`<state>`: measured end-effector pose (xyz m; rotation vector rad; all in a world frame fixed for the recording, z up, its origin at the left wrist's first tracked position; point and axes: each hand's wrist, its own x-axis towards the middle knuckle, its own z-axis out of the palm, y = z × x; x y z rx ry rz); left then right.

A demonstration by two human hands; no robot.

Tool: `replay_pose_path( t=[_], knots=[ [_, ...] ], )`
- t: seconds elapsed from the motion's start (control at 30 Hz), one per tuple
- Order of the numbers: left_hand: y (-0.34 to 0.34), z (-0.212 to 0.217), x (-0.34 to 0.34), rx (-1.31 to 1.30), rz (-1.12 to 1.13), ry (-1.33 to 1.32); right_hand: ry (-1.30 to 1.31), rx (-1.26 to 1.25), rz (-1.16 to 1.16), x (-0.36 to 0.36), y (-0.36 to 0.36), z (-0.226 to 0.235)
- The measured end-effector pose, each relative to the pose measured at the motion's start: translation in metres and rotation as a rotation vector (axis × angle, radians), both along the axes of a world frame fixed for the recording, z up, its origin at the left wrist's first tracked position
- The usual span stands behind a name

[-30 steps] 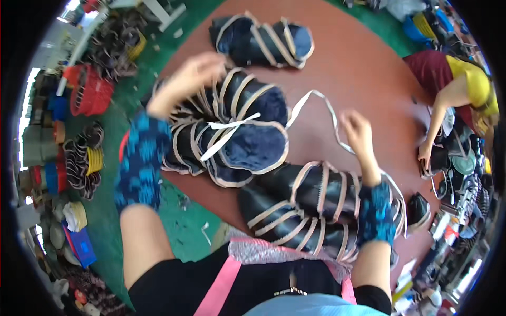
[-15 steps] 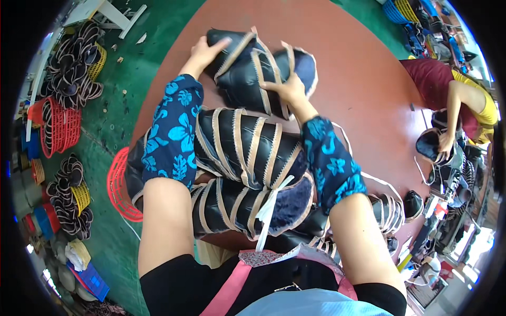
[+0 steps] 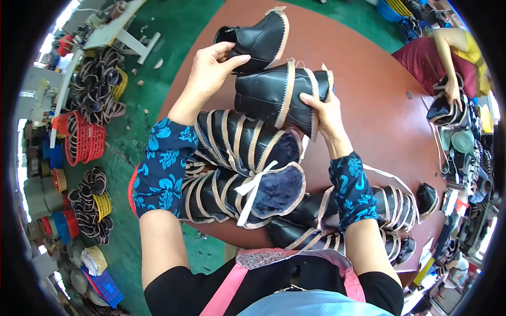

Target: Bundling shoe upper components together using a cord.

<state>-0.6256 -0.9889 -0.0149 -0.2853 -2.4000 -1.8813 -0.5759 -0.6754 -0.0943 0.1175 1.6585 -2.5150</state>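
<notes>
At the far side of the table, my left hand [image 3: 208, 68] grips a black shoe upper [image 3: 263, 41] by one end, thumb and fingers closed on it. Its open edge has a beige toothed border. Just below, my right hand [image 3: 328, 113] is closed round the edge of a short stack of nested black uppers [image 3: 261, 99]. Nearer me lie two longer nested rows, an upper row [image 3: 226, 131] and a lower row [image 3: 211, 197]. Dark blue plush lining [image 3: 284, 189] shows at the lower row's end. A white tie strip [image 3: 253, 189] crosses that end.
More nested uppers [image 3: 392, 208] and a single upper [image 3: 427, 199] lie on the brown table [image 3: 379, 137] at right. Another person's hand [image 3: 452, 94] holds an upper at the far right. Left on the green floor stand a red basket [image 3: 89, 139] and yellow baskets of uppers.
One upper has come apart from the bundle and is now in my left hand, lifted away. My right hand has shifted right and nearer me with the remaining uppers.
</notes>
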Motion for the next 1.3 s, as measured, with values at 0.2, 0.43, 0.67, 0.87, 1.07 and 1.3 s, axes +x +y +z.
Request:
replay_pose_path(
  t=[0.2,0.43,0.67,0.87,1.07,1.3],
  knots=[
    [0.133,0.111,0.111,0.324,-0.047,-0.139,0.012,-0.254,0.020,0.117,0.095,0.074],
    [0.324,0.154,0.281,0.497,-0.063,-0.165,-0.292,-0.535,0.096,0.355,0.181,0.108],
    [0.405,0.188,0.320,0.376,-0.281,-0.366,-0.236,-0.455,-0.315,0.452,0.235,0.176],
    [0.399,0.223,0.342,0.281,-0.400,-0.187,-0.181,-0.535,-0.462,0.534,0.279,0.212],
    [0.392,0.223,0.381,0.081,-0.330,-0.082,-0.190,-0.526,-0.682,0.607,0.282,0.209],
    [0.400,0.195,0.427,-0.101,-0.512,-0.049,-0.132,-0.562,-0.963,0.691,0.296,0.209]
  ],
)
